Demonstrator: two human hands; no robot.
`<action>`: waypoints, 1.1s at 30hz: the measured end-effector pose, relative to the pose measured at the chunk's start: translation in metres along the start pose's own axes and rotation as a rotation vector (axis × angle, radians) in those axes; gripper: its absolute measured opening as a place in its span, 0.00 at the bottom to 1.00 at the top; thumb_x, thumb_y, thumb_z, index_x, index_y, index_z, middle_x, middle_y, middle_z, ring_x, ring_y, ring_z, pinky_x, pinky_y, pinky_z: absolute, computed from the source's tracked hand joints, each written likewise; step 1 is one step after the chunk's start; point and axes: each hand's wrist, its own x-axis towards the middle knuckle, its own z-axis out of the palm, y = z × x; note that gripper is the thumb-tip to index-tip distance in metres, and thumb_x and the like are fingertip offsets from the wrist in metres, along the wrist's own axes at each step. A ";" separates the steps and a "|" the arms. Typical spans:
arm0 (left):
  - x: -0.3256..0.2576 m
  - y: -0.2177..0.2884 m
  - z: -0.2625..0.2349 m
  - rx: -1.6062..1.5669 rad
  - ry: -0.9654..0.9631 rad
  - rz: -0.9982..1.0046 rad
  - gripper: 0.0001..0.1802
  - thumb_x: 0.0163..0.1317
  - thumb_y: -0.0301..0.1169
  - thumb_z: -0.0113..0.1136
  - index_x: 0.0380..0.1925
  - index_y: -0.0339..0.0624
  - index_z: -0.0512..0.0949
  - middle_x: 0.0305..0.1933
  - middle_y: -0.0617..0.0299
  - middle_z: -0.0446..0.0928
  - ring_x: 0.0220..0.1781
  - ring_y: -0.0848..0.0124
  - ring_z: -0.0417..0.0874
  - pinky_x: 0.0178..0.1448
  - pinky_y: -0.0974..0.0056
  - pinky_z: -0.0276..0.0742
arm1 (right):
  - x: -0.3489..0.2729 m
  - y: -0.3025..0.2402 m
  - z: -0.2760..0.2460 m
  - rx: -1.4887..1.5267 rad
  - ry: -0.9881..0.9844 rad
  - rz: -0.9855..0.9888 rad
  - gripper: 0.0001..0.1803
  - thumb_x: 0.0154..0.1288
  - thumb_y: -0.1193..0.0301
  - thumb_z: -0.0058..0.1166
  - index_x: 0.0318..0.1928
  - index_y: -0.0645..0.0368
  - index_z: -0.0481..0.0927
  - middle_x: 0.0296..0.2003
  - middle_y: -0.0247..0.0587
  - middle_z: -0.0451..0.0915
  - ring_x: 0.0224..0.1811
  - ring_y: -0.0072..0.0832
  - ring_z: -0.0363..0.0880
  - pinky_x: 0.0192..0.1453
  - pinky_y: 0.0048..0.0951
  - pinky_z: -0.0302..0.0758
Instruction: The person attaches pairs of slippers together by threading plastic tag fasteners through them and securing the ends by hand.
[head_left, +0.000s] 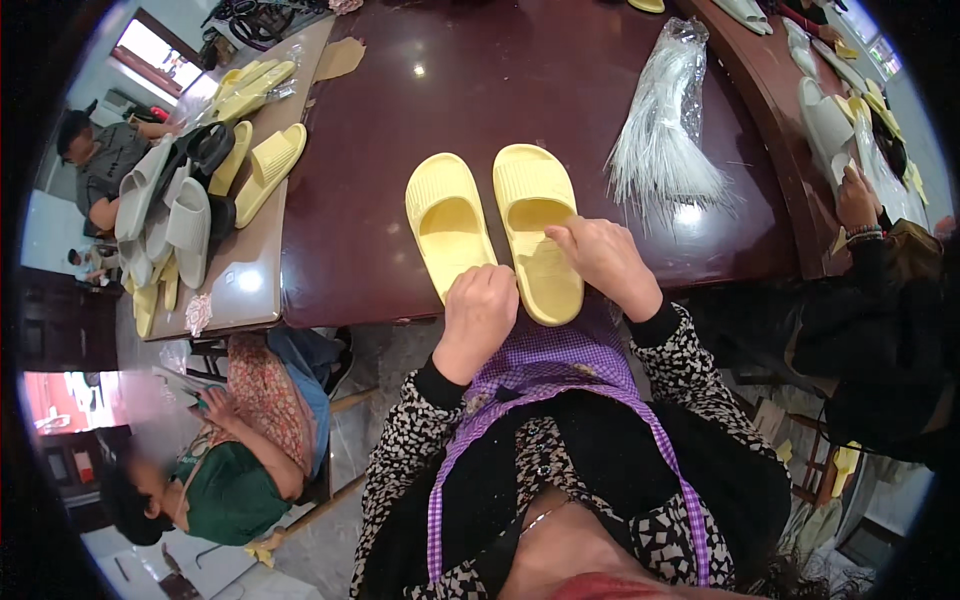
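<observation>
Two yellow slide slippers (pixel 442 185) lie side by side on the dark red table in front of me, toes pointing away. My left hand (pixel 478 315) is closed over the heel of the left slipper, its fingertips curled out of sight. Along the outer edge of the right slipper (pixel 550 280), my right hand (pixel 608 262) grips with the thumb on the footbed near the strap opening. The fingers of that hand are curled, partly hidden behind the thumb and palm.
A bundle of thin white plastic ties (pixel 665 130) in clear wrap lies to the far right. On the left, a lighter table (pixel 240 290) bears piled grey, black and yellow slippers (pixel 190 225). More slippers (pixel 825 125) and a co-worker's hand (pixel 857 197) are at right. A person in green (pixel 235 500) sits at left.
</observation>
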 end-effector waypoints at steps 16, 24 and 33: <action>-0.010 -0.016 0.019 0.082 0.083 0.088 0.02 0.52 0.22 0.59 0.27 0.37 0.76 0.27 0.54 0.74 0.33 0.57 0.77 0.40 0.58 0.72 | 0.082 0.047 0.009 -0.091 0.187 -0.051 0.16 0.62 0.63 0.50 0.30 0.65 0.81 0.30 0.55 0.80 0.36 0.52 0.79 0.42 0.45 0.75; -0.004 -0.027 0.021 0.082 0.177 0.187 0.03 0.51 0.23 0.59 0.25 0.39 0.75 0.29 0.56 0.73 0.34 0.60 0.75 0.40 0.59 0.71 | 0.097 0.066 0.025 0.025 0.209 -0.101 0.12 0.58 0.68 0.52 0.33 0.66 0.81 0.32 0.54 0.81 0.38 0.49 0.80 0.44 0.44 0.75; -0.001 -0.033 0.034 -0.004 0.206 0.191 0.03 0.50 0.23 0.60 0.26 0.39 0.75 0.29 0.58 0.72 0.35 0.60 0.75 0.40 0.59 0.72 | 0.114 -0.002 0.008 0.435 0.056 -0.438 0.08 0.59 0.72 0.54 0.37 0.64 0.79 0.26 0.43 0.80 0.30 0.33 0.79 0.38 0.32 0.74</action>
